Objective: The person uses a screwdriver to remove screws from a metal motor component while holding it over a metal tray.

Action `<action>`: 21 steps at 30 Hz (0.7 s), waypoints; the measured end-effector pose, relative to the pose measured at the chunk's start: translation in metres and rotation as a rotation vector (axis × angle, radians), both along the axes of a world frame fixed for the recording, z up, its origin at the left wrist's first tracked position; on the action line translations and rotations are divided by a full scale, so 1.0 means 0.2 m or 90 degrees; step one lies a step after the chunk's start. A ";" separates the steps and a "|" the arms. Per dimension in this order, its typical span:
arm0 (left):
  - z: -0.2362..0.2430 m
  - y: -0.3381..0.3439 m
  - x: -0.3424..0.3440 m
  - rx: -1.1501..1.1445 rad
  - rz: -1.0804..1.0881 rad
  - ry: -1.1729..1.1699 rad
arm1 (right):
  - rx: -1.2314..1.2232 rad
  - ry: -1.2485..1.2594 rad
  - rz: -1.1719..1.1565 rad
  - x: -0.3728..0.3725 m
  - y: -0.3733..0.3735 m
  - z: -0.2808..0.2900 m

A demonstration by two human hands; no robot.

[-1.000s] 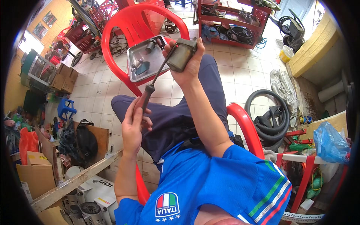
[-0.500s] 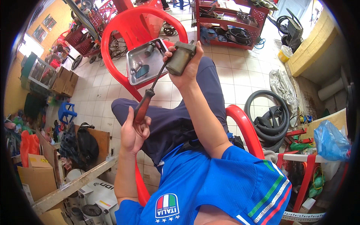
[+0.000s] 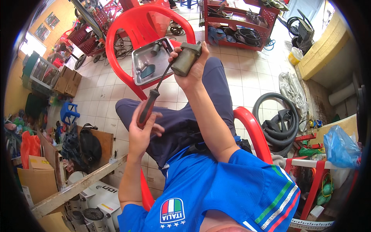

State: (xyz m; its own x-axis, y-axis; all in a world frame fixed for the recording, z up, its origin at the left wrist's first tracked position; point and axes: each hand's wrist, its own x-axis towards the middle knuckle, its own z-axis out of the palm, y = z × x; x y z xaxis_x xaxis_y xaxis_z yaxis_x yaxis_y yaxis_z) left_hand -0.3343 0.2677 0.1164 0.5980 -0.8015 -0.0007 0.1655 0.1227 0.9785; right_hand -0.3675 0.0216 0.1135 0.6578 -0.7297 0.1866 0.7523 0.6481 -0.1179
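In my raised right hand [image 3: 194, 77] is a greyish-brown cylindrical metal housing [image 3: 185, 62] with a flanged top, my fingers wrapped around it. My left hand [image 3: 141, 133], lower and to the left, has a screwdriver [image 3: 148, 107] with a black and red handle between thumb and fingers; some fingers are loosely spread and slightly blurred. The screwdriver slants up to the right, its shaft running to the housing's left side. Its tip is hidden near the right hand's fingers and the housing. Both hands are above my lap.
A red plastic chair [image 3: 113, 46] ahead bears a metal tray [image 3: 142, 58] with a dark cylinder [image 3: 156, 48] and a dark oval piece [image 3: 148, 71]. A red tool cart [image 3: 235, 42] stands beyond. Black tyres [image 3: 259, 123] lie at right; a wooden beam [image 3: 77, 188] crosses the lower left.
My left hand has turned slightly about the screwdriver handle, its fingers shifting and opening outward; the handle shows more black. The right hand and housing have hardly moved.
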 end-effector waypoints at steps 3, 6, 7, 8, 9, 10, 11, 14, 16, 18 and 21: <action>0.00 0.05 0.11 -0.043 -0.184 0.340 | -0.029 -0.005 0.003 -0.02 -0.01 0.00; 0.01 0.05 0.10 -0.011 -0.121 0.239 | 0.006 -0.005 0.036 -0.03 0.01 0.03; 0.01 0.03 0.06 0.030 -0.037 0.099 | 0.008 0.017 0.024 -0.03 0.02 0.05; 0.00 0.03 0.04 0.071 0.047 -0.042 | 0.010 0.039 0.013 -0.03 0.04 0.07; -0.01 0.03 0.05 0.054 0.094 -0.250 | 0.012 0.060 -0.001 -0.03 0.06 0.09; -0.04 0.02 0.06 0.036 0.140 -0.457 | 0.015 0.066 -0.004 -0.04 0.06 0.10; -0.07 0.02 0.08 0.017 0.185 -0.665 | 0.017 0.072 -0.007 -0.04 0.07 0.11; -0.07 0.01 0.06 -0.059 0.213 -0.662 | 0.009 0.016 0.024 -0.03 0.03 0.05; -0.05 -0.01 -0.02 -0.042 0.184 -0.458 | -0.005 -0.017 0.036 -0.01 0.01 0.01; 0.01 -0.03 -0.09 0.011 0.133 -0.180 | -0.023 -0.028 0.026 0.00 0.02 0.00; 0.02 0.04 0.05 0.012 -0.108 0.224 | -0.047 0.001 -0.004 -0.01 0.01 0.01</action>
